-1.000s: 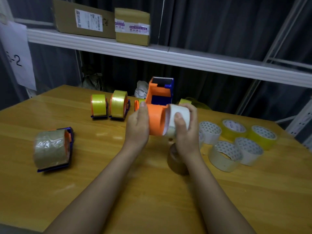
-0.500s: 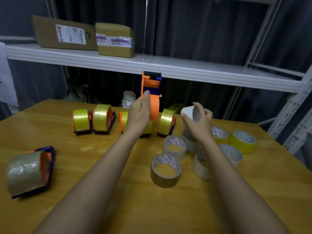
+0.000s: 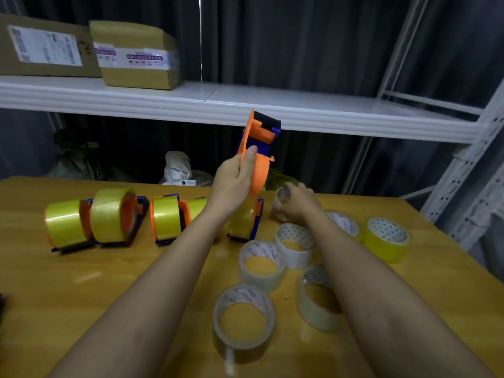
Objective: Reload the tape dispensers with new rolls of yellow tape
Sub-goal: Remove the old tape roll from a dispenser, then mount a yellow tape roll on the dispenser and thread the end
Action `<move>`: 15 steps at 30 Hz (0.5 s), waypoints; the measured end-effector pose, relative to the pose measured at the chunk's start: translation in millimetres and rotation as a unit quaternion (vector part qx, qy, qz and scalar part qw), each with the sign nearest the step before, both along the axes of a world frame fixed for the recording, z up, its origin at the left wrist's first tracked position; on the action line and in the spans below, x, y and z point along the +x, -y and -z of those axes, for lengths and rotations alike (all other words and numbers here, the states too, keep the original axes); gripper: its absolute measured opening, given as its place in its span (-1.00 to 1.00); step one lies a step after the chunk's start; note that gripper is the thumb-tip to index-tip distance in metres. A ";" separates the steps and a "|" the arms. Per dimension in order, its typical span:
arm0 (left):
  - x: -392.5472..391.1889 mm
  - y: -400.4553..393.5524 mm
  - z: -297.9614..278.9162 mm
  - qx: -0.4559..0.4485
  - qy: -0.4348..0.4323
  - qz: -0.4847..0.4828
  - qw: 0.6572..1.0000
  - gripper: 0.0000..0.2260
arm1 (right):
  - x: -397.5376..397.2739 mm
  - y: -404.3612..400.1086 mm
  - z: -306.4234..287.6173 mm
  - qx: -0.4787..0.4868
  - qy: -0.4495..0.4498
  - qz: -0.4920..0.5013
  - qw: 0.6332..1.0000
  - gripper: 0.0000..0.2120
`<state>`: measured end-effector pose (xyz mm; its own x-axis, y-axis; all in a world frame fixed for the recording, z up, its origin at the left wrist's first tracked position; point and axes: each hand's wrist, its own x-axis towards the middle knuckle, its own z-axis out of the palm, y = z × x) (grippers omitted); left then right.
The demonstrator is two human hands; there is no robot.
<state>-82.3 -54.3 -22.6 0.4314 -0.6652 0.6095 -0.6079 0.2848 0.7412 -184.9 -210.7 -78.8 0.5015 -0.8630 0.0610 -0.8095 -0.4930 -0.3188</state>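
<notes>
Progress looks well past halfway, judging by the row: loaded dispensers stand on the table at far left and centre, each carrying yellow tape, and another shows partly behind the left forearm. Left hand grips an empty dispenser, holding it up above the table with its orange hub bare. Right hand is apart from it, lower and to the right, fingers curled on a small pale core, blurred, just above the table. So the hub seems stripped and waits for a fresh roll. Yellow rolls lie at far right, one partly hidden by the right arm. Nearer sit clear rolls, which the task does not call for. Left to do: seat a yellow roll on the bare hub and thread it.
</notes>
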 end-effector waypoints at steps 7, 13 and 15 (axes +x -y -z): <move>-17.4 16.6 1.0 -0.007 0.019 0.026 0.999 -0.59 | -37.3 5.1 3.3 -0.021 0.044 -0.013 0.999 -0.26; -53.9 22.0 -5.4 -0.013 -0.006 0.062 0.998 -0.59 | -135.6 6.3 1.3 -0.056 0.101 0.042 0.992 -0.54; -66.3 23.1 -6.1 -0.011 -0.017 0.067 0.998 -0.58 | -166.1 10.0 1.1 -0.007 0.070 0.084 0.994 -0.45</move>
<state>-148.7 -77.4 -16.5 0.3606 -0.7041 0.6117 -0.5381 0.3786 0.7531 -350.9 -220.7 -79.9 0.3353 -0.9327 0.1331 -0.8291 -0.3592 -0.4284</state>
